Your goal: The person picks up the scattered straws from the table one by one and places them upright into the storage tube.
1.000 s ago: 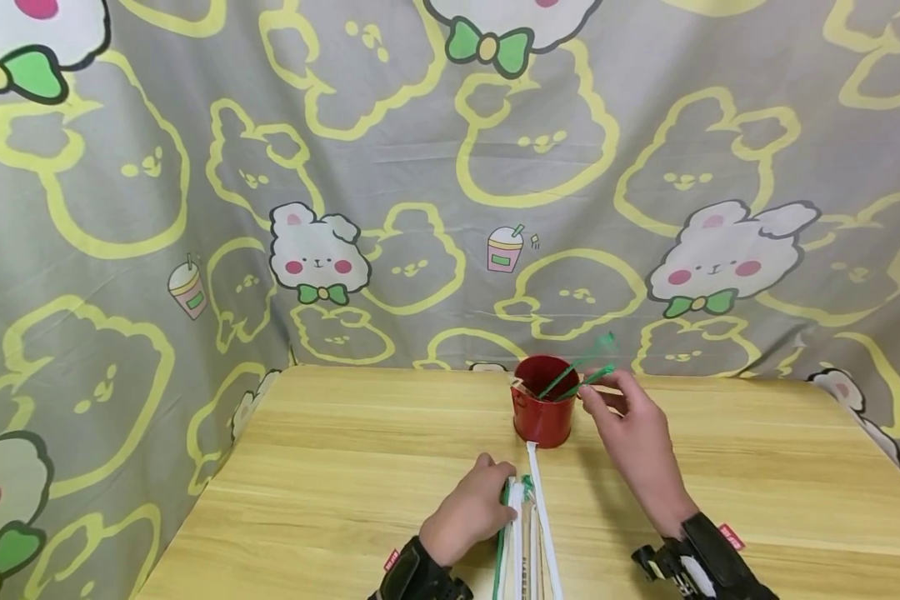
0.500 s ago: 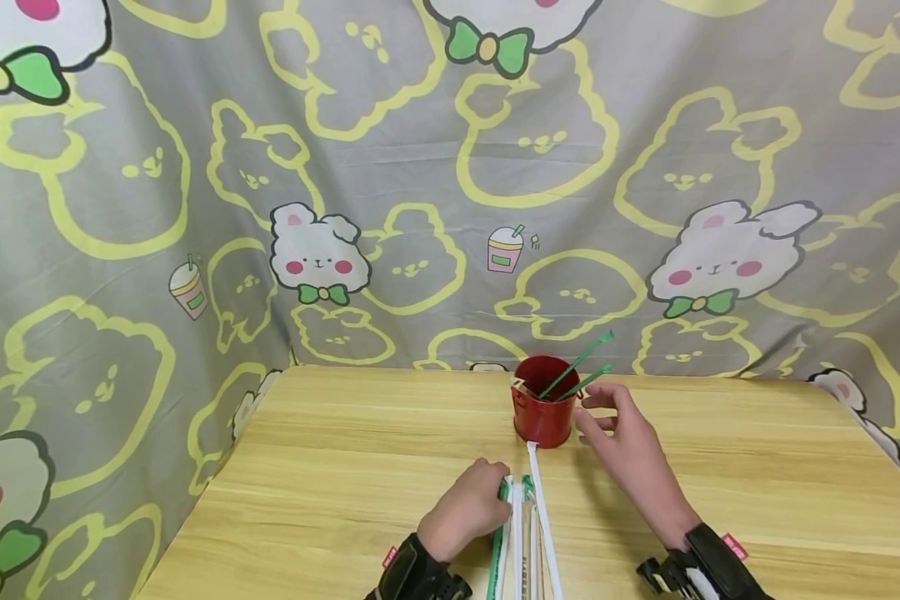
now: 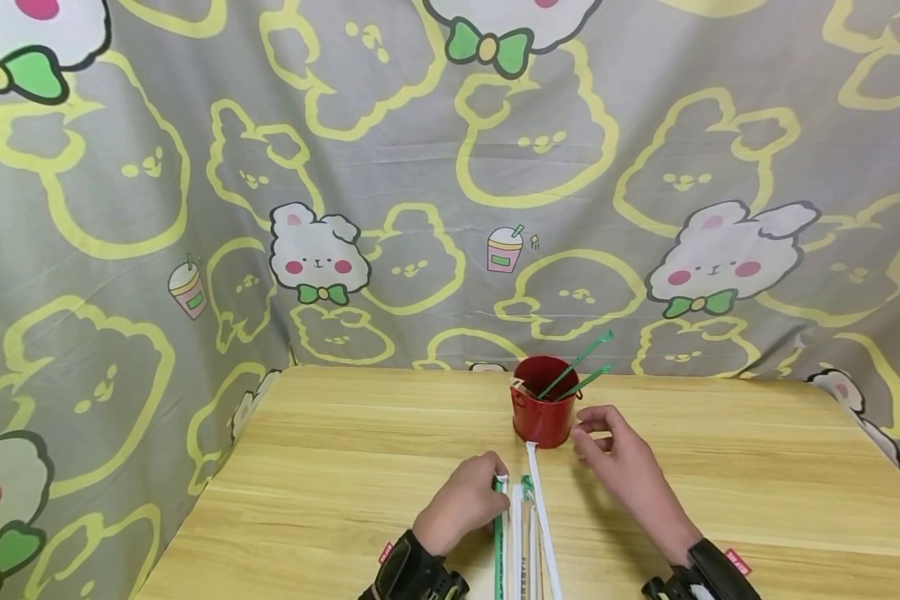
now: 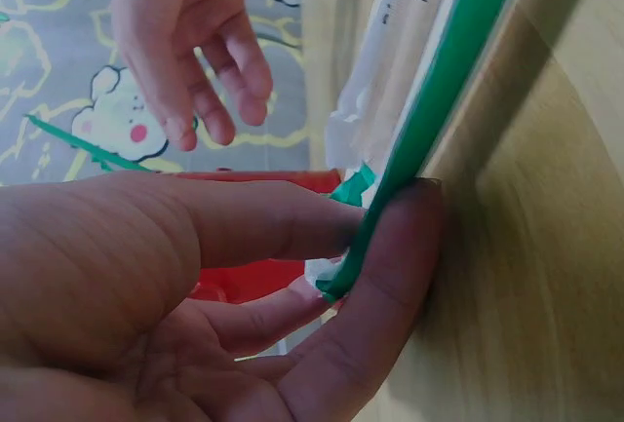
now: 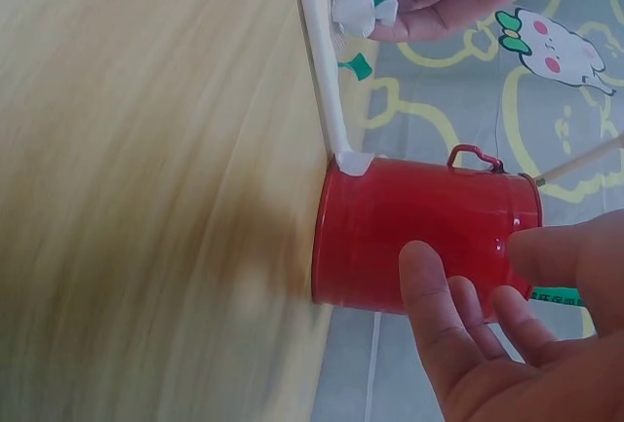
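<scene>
My left hand (image 3: 465, 500) pinches the far end of a green-wrapped straw (image 4: 447, 76) between thumb and fingertips, low over the table. That straw lies at the left edge of a row of wrapped straws (image 3: 523, 542), white, brown and green, pointing away from me. My right hand (image 3: 622, 458) is empty, its fingers loosely bent, just right of the red bucket (image 3: 542, 425). Two green straws (image 3: 583, 358) lean out of the bucket to the right, and a pale brown tip (image 3: 520, 384) shows at its left rim. In the right wrist view the fingers overlap the bucket (image 5: 419, 217).
A white wrapped straw (image 3: 542, 521) lies slightly slanted at the row's right side, its far end close to the bucket's base. The wooden table (image 3: 360, 433) runs back to a grey patterned curtain (image 3: 420, 167). Each wrist wears a black camera strap (image 3: 412, 571).
My right hand has let go of a green straw in the bucket and drawn back toward me. My left hand has shifted slightly left, with the green straw's end pulled apart from the row.
</scene>
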`<state>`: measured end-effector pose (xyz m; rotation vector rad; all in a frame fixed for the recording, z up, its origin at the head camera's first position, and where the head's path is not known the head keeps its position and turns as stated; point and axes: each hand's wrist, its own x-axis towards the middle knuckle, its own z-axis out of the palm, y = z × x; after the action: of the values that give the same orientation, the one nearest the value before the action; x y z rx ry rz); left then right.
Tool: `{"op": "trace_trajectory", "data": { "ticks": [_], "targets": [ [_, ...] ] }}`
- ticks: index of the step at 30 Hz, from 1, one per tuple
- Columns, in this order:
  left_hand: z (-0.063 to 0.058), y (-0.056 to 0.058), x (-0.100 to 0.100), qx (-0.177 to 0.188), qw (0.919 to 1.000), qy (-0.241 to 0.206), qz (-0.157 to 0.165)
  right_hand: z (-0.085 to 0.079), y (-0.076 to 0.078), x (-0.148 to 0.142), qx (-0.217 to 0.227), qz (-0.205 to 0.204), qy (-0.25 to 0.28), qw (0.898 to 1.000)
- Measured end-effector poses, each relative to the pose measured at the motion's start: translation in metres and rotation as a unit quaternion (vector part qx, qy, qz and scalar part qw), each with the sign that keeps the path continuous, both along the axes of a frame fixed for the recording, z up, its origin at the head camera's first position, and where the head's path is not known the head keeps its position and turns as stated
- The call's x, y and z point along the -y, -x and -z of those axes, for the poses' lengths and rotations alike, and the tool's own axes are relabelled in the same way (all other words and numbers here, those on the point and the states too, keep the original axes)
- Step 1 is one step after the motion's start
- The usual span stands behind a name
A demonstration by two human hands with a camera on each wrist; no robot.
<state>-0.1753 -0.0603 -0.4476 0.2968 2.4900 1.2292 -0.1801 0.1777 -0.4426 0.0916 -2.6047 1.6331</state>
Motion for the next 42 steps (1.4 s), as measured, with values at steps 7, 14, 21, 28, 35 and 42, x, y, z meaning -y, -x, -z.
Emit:
{"op": "trace_trajectory", "data": {
  "ticks": [7,14,21,28,35,42],
  "targets": [
    [0.001,0.000,-0.002,-0.008,0.9995,-0.024,-0.016,0.002,-0.001,0.005,0.003,-0.004,-0.003,1.000],
    [0.002,0.001,-0.004,-0.009,0.9974,-0.066,-0.027,0.004,-0.005,0.008,0.026,-0.005,-0.005,1.000],
    [0.000,0.003,-0.002,-0.015,0.9939,-0.106,-0.026,0.009,-0.008,0.009,0.034,-0.006,-0.019,0.999],
    [-0.007,0.004,0.000,0.011,0.9921,-0.121,-0.033,0.008,-0.008,0.012,0.043,-0.009,-0.027,0.999],
    [-0.011,0.006,0.000,0.003,0.9913,-0.126,-0.038,0.009,-0.008,0.012,0.046,-0.006,-0.032,0.998],
    [-0.013,0.006,0.000,0.011,0.9891,-0.142,-0.036,0.010,-0.009,0.012,0.045,-0.008,-0.034,0.998]
  ]
}}
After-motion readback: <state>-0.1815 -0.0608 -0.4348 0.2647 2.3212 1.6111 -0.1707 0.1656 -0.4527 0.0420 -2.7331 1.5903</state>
